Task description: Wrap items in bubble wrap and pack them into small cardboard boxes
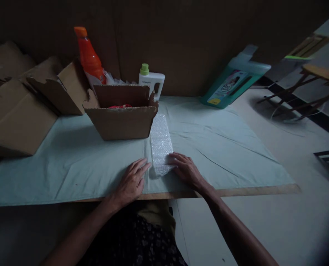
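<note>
Bubble wrap (161,145) lies between flat left hand (131,181) and right hand (185,169).

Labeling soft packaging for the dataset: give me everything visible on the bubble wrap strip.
The bubble wrap is a long, narrow strip of clear, bubbly plastic that looks whitish in the dim light. It lies flat on the pale green cloth, running away from the person, its far end against the open cardboard box. Its near end is slightly curled. The right hand rests on that end; the left hand lies flat beside it.
</note>
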### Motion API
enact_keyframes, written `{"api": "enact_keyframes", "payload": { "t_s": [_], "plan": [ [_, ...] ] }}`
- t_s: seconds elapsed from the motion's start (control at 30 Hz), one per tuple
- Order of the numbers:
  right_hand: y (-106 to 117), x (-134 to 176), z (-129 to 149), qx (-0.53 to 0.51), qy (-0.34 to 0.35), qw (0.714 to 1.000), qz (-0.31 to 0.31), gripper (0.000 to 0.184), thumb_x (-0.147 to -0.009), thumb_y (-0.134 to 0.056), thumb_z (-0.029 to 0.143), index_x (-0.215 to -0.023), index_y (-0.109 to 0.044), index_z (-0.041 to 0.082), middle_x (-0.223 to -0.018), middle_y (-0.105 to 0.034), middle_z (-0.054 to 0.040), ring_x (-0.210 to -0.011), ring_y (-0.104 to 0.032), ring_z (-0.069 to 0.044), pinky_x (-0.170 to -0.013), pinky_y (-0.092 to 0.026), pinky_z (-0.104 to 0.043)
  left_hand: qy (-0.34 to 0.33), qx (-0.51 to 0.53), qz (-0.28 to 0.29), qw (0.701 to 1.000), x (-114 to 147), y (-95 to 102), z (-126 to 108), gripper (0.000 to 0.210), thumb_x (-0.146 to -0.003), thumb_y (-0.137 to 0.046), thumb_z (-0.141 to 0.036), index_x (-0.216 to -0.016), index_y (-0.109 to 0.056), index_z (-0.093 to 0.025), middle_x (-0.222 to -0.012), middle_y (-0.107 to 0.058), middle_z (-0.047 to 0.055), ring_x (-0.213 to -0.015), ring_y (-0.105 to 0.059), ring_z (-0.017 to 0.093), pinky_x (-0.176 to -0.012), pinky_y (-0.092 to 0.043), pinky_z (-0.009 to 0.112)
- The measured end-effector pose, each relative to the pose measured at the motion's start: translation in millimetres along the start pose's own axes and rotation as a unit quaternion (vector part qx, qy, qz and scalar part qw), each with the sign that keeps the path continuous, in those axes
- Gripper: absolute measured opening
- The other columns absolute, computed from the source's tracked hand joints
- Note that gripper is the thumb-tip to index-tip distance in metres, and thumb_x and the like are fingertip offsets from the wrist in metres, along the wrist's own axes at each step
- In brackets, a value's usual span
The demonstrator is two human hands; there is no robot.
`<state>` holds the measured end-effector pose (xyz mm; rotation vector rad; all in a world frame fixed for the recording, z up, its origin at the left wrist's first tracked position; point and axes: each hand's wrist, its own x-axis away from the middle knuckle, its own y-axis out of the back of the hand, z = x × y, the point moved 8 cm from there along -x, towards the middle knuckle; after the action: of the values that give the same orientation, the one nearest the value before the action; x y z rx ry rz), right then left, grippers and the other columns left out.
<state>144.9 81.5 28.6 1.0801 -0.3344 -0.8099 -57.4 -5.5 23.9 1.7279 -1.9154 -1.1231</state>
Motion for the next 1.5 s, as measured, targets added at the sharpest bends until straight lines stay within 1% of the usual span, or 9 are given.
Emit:
{"api": "enact_keyframes", "payload": {
  "t_s": [0.2, 0.33, 0.5, 0.67, 0.8, 1.0, 1.13, 1.3, 1.5],
  "plan": [
    [-1.3, 16.3, 30.1, -0.271, -0.066, 0.958, 0.062, 0.031, -0.098, -0.056, 0.045, -0.109, -0.073, 0.022, -0.107, -0.075, -0.0075, -0.097, -0.071, -0.024, -0.081, -0.058, -0.035, 0.014, 0.095, 0.028, 0.995, 2.8, 4.3, -23.2, 0.078, -0.077, -0.048, -0.002, -0.153, -0.039, -0.020, -0.149, -0.053, 0.012, -0.137, -0.050, 0.023, -0.117, -0.043, 0.043],
    [-12.6, 28.0, 27.2, -0.365, -0.137, 0.919, 0.066, 0.040, -0.099, -0.051, 0.054, -0.105, -0.071, 0.021, -0.097, -0.074, -0.0050, -0.088, -0.070, -0.022, -0.074, -0.056, -0.032, 0.134, 0.178, 0.007, 0.975, 4.0, -2.7, -20.1, 0.057, -0.087, -0.054, -0.018, -0.144, -0.050, -0.017, -0.107, -0.071, 0.006, -0.093, -0.067, 0.016, -0.090, -0.056, 0.030],
    [16.7, 58.5, 13.3, -0.243, -0.199, 0.931, -0.185, 0.032, -0.101, -0.048, 0.045, -0.118, -0.066, 0.025, -0.112, -0.072, -0.0091, -0.103, -0.067, -0.026, -0.087, -0.055, -0.042, 0.232, 0.095, -0.021, 0.968, -12.0, -13.7, 3.8, 0.046, -0.085, -0.056, -0.019, -0.131, -0.061, -0.016, -0.074, -0.065, -0.001, -0.066, -0.060, 0.015, -0.070, -0.051, 0.027],
    [7.1, 65.6, 66.4, -0.067, -0.018, 0.985, -0.157, 0.025, -0.093, -0.061, 0.032, -0.117, -0.065, 0.028, -0.126, -0.069, -0.0102, -0.118, -0.062, -0.031, -0.097, -0.050, -0.052, 0.242, 0.004, 0.026, 0.970, -24.0, -22.0, 6.0, 0.058, -0.086, -0.059, -0.019, -0.143, -0.052, -0.015, -0.085, -0.071, 0.005, -0.075, -0.067, 0.022, -0.075, -0.052, 0.033],
    [-20.0, 49.1, 75.0, 0.038, 0.024, 0.994, -0.100, 0.022, -0.094, -0.059, 0.026, -0.115, -0.068, 0.025, -0.131, -0.068, -0.0092, -0.126, -0.058, -0.032, -0.094, -0.047, -0.051, 0.187, -0.010, -0.015, 0.982, -20.7, -17.1, -0.7, 0.056, -0.087, -0.062, -0.020, -0.142, -0.051, -0.016, -0.103, -0.073, 0.008, -0.094, -0.070, 0.023, -0.086, -0.054, 0.035],
    [-22.5, 38.4, 67.0, -0.064, 0.016, 0.994, -0.082, 0.021, -0.101, -0.048, 0.021, -0.108, -0.068, 0.023, -0.102, -0.076, -0.0062, -0.096, -0.070, -0.022, -0.084, -0.051, -0.040, -0.033, 0.005, -0.054, 0.998, 8.6, 2.8, -35.0, 0.046, -0.091, -0.060, -0.021, -0.136, -0.055, -0.017, -0.127, -0.067, 0.012, -0.120, -0.059, 0.024, -0.104, -0.050, 0.042],
    [-15.6, 44.3, 59.4, -0.105, -0.035, 0.987, -0.116, 0.018, -0.100, -0.052, 0.026, -0.113, -0.065, 0.024, -0.104, -0.074, -0.0069, -0.096, -0.069, -0.022, -0.082, -0.054, -0.038, 0.010, 0.008, -0.034, 0.999, 7.4, -3.4, -26.3, 0.036, -0.094, -0.052, -0.015, -0.129, -0.060, -0.018, -0.108, -0.073, 0.008, -0.100, -0.066, 0.020, -0.092, -0.055, 0.037],
    [-9.9, 49.7, 64.2, 0.035, -0.012, 0.985, -0.168, 0.029, -0.094, -0.058, 0.023, -0.123, -0.063, 0.026, -0.128, -0.067, -0.0105, -0.117, -0.062, -0.028, -0.093, -0.049, -0.047, 0.065, -0.037, -0.028, 0.997, -11.2, -17.0, -7.0, 0.036, -0.091, -0.058, -0.018, -0.127, -0.063, -0.015, -0.111, -0.072, 0.011, -0.100, -0.066, 0.024, -0.092, -0.055, 0.041],
    [-19.3, 33.8, 70.0, 0.046, 0.045, 0.990, -0.129, 0.020, -0.097, -0.058, 0.020, -0.115, -0.068, 0.021, -0.115, -0.074, -0.0077, -0.117, -0.063, -0.026, -0.092, -0.046, -0.042, -0.032, -0.053, -0.096, 0.993, 1.8, 0.4, -28.8, 0.040, -0.091, -0.064, -0.027, -0.129, -0.060, -0.015, -0.123, -0.064, 0.014, -0.115, -0.058, 0.027, -0.100, -0.051, 0.044]
  ]
}}
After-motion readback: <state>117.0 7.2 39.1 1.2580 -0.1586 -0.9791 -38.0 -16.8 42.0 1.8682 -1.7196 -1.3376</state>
